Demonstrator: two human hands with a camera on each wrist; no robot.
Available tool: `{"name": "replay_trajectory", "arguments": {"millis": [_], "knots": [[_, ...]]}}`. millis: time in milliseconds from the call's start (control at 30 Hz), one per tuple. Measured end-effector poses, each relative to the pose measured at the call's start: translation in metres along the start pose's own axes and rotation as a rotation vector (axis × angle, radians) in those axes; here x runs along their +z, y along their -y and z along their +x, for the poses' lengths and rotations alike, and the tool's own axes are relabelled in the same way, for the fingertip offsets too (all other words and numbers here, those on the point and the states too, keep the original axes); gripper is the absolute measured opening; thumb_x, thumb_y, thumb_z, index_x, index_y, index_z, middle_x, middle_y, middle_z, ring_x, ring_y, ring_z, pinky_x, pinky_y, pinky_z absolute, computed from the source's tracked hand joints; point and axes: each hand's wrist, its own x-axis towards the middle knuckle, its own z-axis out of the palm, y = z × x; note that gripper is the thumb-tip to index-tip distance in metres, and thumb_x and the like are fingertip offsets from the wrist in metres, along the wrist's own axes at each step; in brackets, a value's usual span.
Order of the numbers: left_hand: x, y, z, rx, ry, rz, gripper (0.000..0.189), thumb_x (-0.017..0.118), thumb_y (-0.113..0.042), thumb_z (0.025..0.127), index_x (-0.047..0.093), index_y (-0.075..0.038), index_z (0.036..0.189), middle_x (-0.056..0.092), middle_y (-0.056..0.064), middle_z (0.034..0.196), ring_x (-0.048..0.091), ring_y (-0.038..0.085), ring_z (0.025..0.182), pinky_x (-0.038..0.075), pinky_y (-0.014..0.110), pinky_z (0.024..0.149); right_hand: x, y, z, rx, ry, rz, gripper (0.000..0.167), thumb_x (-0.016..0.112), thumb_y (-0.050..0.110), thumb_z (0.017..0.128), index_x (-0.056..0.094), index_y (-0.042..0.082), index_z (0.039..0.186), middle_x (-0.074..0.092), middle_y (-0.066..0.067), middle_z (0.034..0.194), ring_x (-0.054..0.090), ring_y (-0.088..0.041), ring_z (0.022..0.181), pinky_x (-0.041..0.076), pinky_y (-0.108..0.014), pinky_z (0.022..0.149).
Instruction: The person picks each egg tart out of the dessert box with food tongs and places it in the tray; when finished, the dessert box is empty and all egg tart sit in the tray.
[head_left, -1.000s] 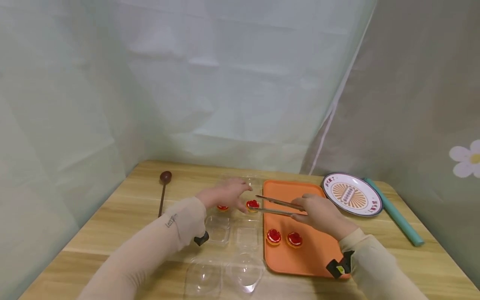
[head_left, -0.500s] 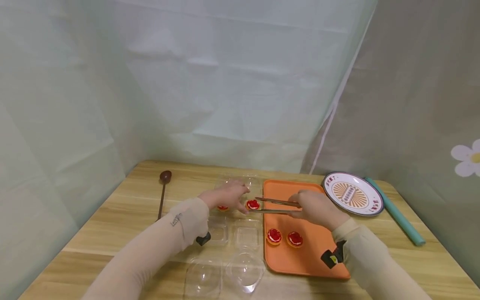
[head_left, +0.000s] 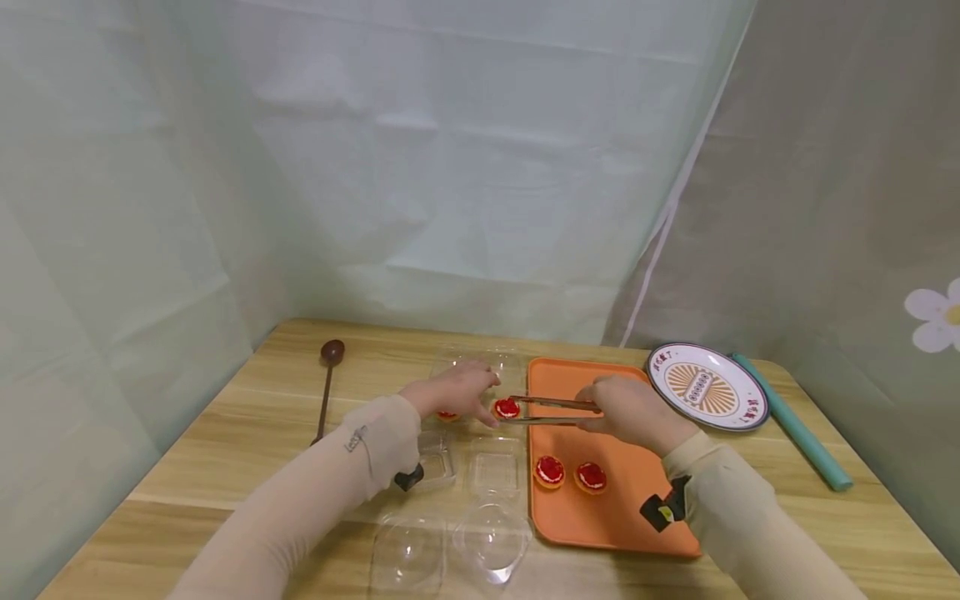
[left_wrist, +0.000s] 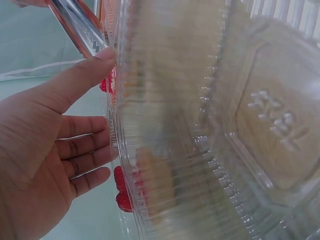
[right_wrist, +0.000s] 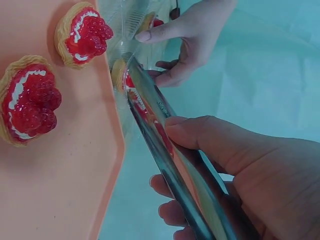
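In the head view my left hand (head_left: 459, 390) is at a clear plastic container (head_left: 501, 364) holding two red-topped tarts. Its thumb and fingers are extended along the container's edge, touching it in the left wrist view. One tart (head_left: 506, 407) is right of the hand; another (head_left: 447, 416) is partly hidden beneath it. My right hand (head_left: 633, 412) grips metal tongs (head_left: 555, 403), thumb on one arm and fingers on the other. The tongs' tips are at the right-hand tart in the container. Two more tarts (right_wrist: 85, 37) (right_wrist: 32, 102) lie on the orange tray (head_left: 615, 521).
Further clear containers (head_left: 495, 471) stand nearer me, their rounded lids (head_left: 491, 537) towards the front edge. A brown spoon (head_left: 327, 392) lies left. A patterned plate (head_left: 707, 387) and a green roll (head_left: 798, 429) are right of the tray. Curtains hang behind and beside the table.
My right hand has shifted slightly left with the tongs, and the tongs' arms are closer together around the tart. My left hand stays about the same place at the container.
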Motion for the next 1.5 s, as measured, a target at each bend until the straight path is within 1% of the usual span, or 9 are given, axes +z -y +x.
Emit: {"name": "replay_trajectory", "arguments": {"millis": [200, 300, 533, 700, 933, 1067, 1233, 1400, 1500], "knots": [[0.0, -0.001, 0.001, 0.003, -0.01, 0.022, 0.072, 0.077, -0.043, 0.078, 0.053, -0.004, 0.134, 0.052, 0.013, 0.139, 0.042, 0.03, 0.135, 0.03, 0.045, 0.117, 0.001, 0.0, -0.002, 0.002, -0.035, -0.009, 0.023, 0.077, 0.026, 0.08, 0.074, 0.011, 0.097, 0.066, 0.0, 0.083, 0.059, -0.01, 0.07, 0.051, -0.026, 0.061], [0.0, -0.001, 0.001, 0.005, -0.013, 0.025, 0.073, 0.077, -0.043, 0.077, 0.054, -0.004, 0.134, 0.052, 0.012, 0.138, 0.044, 0.029, 0.132, 0.033, 0.044, 0.115, 0.001, 0.001, -0.003, 0.001, -0.05, -0.013, 0.022, 0.076, 0.026, 0.081, 0.074, 0.011, 0.097, 0.066, -0.001, 0.083, 0.059, -0.01, 0.07, 0.051, -0.027, 0.062], [-0.001, -0.001, 0.001, -0.003, -0.009, 0.022, 0.074, 0.078, -0.044, 0.077, 0.053, -0.005, 0.134, 0.051, 0.013, 0.14, 0.043, 0.03, 0.134, 0.032, 0.044, 0.116, 0.003, 0.002, -0.005, 0.008, -0.072, -0.01, 0.023, 0.076, 0.025, 0.081, 0.074, 0.009, 0.098, 0.066, -0.003, 0.083, 0.059, -0.012, 0.069, 0.051, -0.028, 0.061], [-0.001, -0.002, 0.001, -0.016, -0.001, 0.007, 0.074, 0.078, -0.043, 0.076, 0.052, -0.006, 0.135, 0.049, 0.013, 0.142, 0.04, 0.031, 0.137, 0.03, 0.045, 0.117, 0.006, 0.001, -0.004, 0.015, -0.061, -0.002, 0.022, 0.077, 0.024, 0.08, 0.074, 0.01, 0.097, 0.065, -0.003, 0.082, 0.057, -0.01, 0.066, 0.049, -0.026, 0.058], [0.001, -0.002, 0.003, -0.028, -0.001, 0.027, 0.075, 0.078, -0.044, 0.076, 0.052, -0.007, 0.136, 0.048, 0.012, 0.143, 0.037, 0.031, 0.139, 0.025, 0.045, 0.119, 0.007, 0.0, -0.004, 0.015, -0.055, 0.001, 0.022, 0.077, 0.024, 0.08, 0.074, 0.01, 0.097, 0.065, -0.001, 0.081, 0.057, -0.01, 0.067, 0.049, -0.026, 0.059], [0.001, -0.002, 0.002, -0.03, -0.003, 0.022, 0.074, 0.078, -0.044, 0.076, 0.052, -0.007, 0.135, 0.049, 0.012, 0.141, 0.04, 0.03, 0.136, 0.028, 0.044, 0.118, 0.005, 0.0, -0.007, 0.018, -0.06, 0.008, 0.022, 0.076, 0.023, 0.081, 0.073, 0.009, 0.098, 0.066, -0.003, 0.084, 0.06, -0.012, 0.07, 0.051, -0.028, 0.061], [0.001, -0.002, 0.0, -0.027, -0.003, 0.009, 0.074, 0.078, -0.043, 0.076, 0.053, -0.006, 0.135, 0.05, 0.012, 0.14, 0.043, 0.029, 0.133, 0.033, 0.043, 0.115, 0.002, 0.0, -0.013, 0.048, -0.06, 0.037, 0.024, 0.075, 0.025, 0.082, 0.073, 0.011, 0.101, 0.066, -0.001, 0.086, 0.06, -0.012, 0.072, 0.05, -0.027, 0.06], [0.001, -0.002, 0.0, -0.016, -0.005, 0.015, 0.074, 0.079, -0.043, 0.076, 0.053, -0.005, 0.134, 0.051, 0.012, 0.139, 0.044, 0.03, 0.132, 0.034, 0.043, 0.115, -0.002, -0.002, -0.022, 0.061, -0.087, 0.039, 0.026, 0.075, 0.026, 0.082, 0.072, 0.011, 0.103, 0.064, 0.001, 0.085, 0.06, -0.012, 0.073, 0.05, -0.028, 0.061], [0.001, -0.002, 0.0, -0.014, -0.008, 0.024, 0.074, 0.079, -0.043, 0.076, 0.053, -0.005, 0.134, 0.051, 0.012, 0.139, 0.043, 0.03, 0.133, 0.032, 0.044, 0.115, -0.004, -0.004, -0.027, 0.075, -0.1, 0.036, 0.028, 0.075, 0.026, 0.081, 0.073, 0.012, 0.105, 0.064, 0.001, 0.084, 0.057, -0.01, 0.071, 0.049, -0.027, 0.06]]}}
